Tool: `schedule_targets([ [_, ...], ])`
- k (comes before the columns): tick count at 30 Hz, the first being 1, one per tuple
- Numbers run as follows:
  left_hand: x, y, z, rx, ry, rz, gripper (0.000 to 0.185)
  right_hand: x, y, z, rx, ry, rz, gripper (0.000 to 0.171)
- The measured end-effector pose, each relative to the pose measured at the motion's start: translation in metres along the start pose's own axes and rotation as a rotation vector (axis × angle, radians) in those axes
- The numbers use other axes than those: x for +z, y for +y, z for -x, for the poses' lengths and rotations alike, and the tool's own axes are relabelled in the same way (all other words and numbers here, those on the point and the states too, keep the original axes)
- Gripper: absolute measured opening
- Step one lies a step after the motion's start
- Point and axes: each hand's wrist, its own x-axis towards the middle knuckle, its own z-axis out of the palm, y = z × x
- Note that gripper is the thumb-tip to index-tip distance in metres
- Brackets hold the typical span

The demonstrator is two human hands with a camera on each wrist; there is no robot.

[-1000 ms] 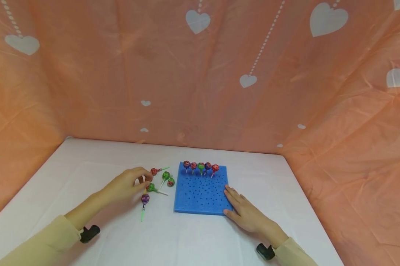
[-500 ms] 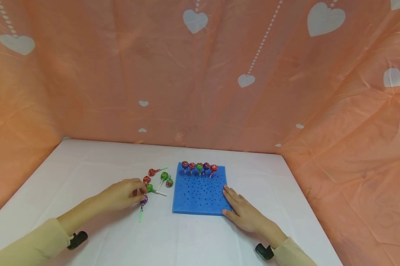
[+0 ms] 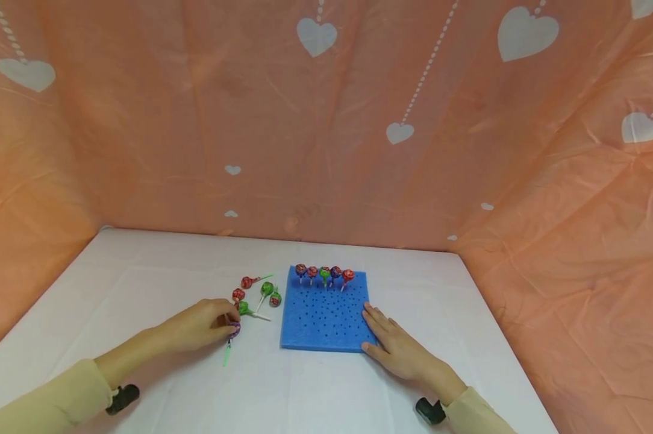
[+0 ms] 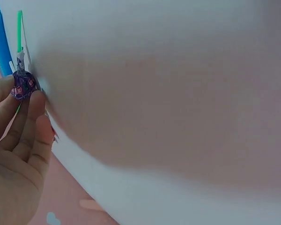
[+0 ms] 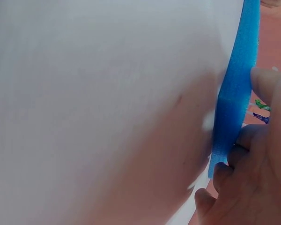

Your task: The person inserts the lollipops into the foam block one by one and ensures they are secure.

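A blue foam board (image 3: 326,316) full of small holes lies on the white table (image 3: 142,283), with several lollipops (image 3: 324,274) standing along its far edge. My left hand (image 3: 204,325) pinches the head of a purple lollipop (image 3: 233,329) with a green stick, lying left of the board; the left wrist view shows its fingertips (image 4: 35,101) on that purple lollipop (image 4: 22,86). My right hand (image 3: 394,343) rests flat on the board's near right corner, its thumb against the foam edge (image 5: 234,103).
Several loose red and green lollipops (image 3: 256,295) lie between my left hand and the board. Orange heart-printed sheets (image 3: 326,120) wall in the table at the back and both sides.
My left hand drew back from the loose pile toward me and closed its fingertips on the purple lollipop. The right hand stayed on the board.
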Motion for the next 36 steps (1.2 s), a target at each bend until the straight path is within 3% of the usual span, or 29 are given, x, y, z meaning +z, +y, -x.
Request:
schedule_targets([
  [10, 0.001, 0.003, 0.001, 0.005, 0.031, 0.074, 0.007, 0.0, -0.002, 0.0, -0.01, 0.003, -0.01, 0.075],
  [19, -0.001, 0.007, -0.004, 0.002, 0.143, 0.13, 0.016, 0.003, -0.001, 0.002, -0.006, -0.002, -0.016, 0.075],
  [27, 0.003, 0.011, -0.011, 0.11, 0.312, 0.182, 0.023, 0.002, -0.001, 0.001, -0.01, 0.001, -0.015, 0.074],
  [36, 0.006, 0.019, -0.032, 0.174, 0.486, 0.222, 0.027, 0.001, -0.002, 0.001, 0.001, 0.006, -0.011, 0.076],
])
